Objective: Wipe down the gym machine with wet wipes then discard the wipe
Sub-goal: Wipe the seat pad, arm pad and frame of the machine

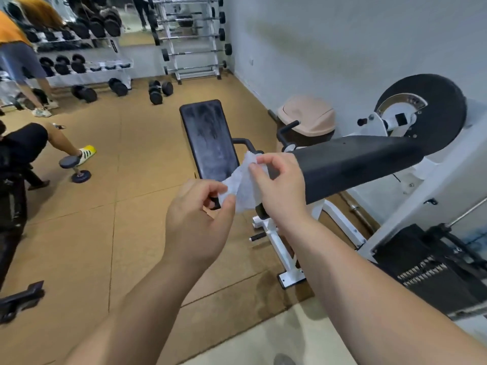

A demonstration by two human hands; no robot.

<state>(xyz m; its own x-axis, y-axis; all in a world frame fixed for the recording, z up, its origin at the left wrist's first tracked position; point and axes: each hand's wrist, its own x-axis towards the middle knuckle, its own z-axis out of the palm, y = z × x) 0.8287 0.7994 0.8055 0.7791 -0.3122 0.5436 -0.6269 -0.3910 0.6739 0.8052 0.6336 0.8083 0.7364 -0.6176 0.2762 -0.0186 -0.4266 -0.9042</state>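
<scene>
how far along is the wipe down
Probably midway. The bench pad shows smeary streaks, so it may already be wiped. The left hand and right hand pinch the wet wipe between them. Left: any wiping of the arm pad, then the lidded bin.

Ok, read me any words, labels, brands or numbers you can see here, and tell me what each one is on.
No text can be read.
Dark label on the dumbbell rack: too blurred to read.
White marks on the weight stack: too blurred to read.
The wet wipe: no print visible.
</scene>
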